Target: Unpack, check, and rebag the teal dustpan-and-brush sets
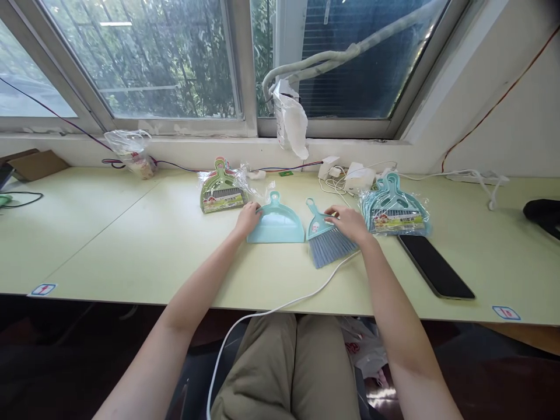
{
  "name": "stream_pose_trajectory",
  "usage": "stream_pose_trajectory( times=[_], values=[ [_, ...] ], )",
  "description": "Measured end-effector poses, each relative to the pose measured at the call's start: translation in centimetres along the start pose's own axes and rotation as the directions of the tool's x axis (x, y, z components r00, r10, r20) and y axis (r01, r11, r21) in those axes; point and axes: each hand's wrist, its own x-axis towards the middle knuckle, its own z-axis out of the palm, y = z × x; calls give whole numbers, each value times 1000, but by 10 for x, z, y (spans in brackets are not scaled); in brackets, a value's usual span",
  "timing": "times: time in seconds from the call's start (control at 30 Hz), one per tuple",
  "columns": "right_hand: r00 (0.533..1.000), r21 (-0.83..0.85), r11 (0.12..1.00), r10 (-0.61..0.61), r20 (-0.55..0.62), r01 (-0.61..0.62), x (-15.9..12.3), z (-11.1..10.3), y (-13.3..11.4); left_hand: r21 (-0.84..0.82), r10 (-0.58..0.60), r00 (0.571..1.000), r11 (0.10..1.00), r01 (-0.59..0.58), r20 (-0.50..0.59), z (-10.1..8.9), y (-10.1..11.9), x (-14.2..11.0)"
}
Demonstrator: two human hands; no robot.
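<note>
A small light-blue dustpan (pixel 276 223) lies flat on the pale green table (pixel 131 245), handle pointing away. My left hand (pixel 247 219) rests on its left edge, fingers curled against the rim. To the right lies a matching mini brush (pixel 326 236) with grey-blue bristles fanned toward me. My right hand (pixel 349 222) lies over the brush's right side, fingers bent onto its body. A stack of bagged blue dustpan sets (pixel 394 207) sits just right of that hand. A bagged green set (pixel 221 192) stands left of the dustpan.
A black phone (pixel 435 265) lies at the right. White chargers and cables (pixel 350 175) sit by the window sill, and a white cable (pixel 271 309) runs off the front edge. A plastic bag (pixel 131 151) and cardboard (pixel 37 164) lie far left.
</note>
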Motion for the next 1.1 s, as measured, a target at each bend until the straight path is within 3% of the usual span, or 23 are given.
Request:
stream_pose_trajectory(
  times=[0.1, 0.23, 0.37, 0.47, 0.6, 0.67, 0.73, 0.8, 0.87, 0.93, 1.1],
  values=[
    [996, 235, 968, -79, -52, 89, -2, -2, -13, -189, -23, 997, 982, 8, -76, -5, 5, 3],
    [987, 338, 931, -101, -126, 139, -4, 6, -32, -384, -58, 996, 923, 28, -65, -6, 17, 1],
    [978, 225, 970, -42, -204, 89, -7, 18, -46, -575, -52, 991, 810, 114, 124, 3, 38, -14],
    [977, 72, 997, -16, -210, 32, -11, 24, -53, -679, 27, 955, 709, 189, 294, 12, 53, -27],
    [965, -36, 995, -95, -244, 89, -11, 29, -54, -733, 108, 947, 661, 160, 304, 17, 63, -35],
    [961, 9, 995, -93, -261, 99, -8, 32, -49, -762, 152, 941, 632, 141, 301, 15, 63, -35],
    [976, 191, 979, -27, -217, 69, -4, 37, -44, -770, 181, 933, 623, 137, 313, 13, 62, -33],
    [998, 427, 904, 25, -56, 1, 0, 41, -39, -755, 186, 926, 640, 140, 329, 11, 61, -32],
    [990, 591, 802, 1, 139, -84, 3, 44, -37, -737, 181, 922, 660, 145, 344, 9, 60, -32],
    [970, 677, 721, -31, 242, -146, 3, 46, -38, -728, 165, 924, 668, 154, 346, 8, 61, -33],
    [976, 789, 584, 24, 217, -190, 0, 49, -46, -744, 121, 919, 630, 221, 376, 3, 64, -35]
  ],
)
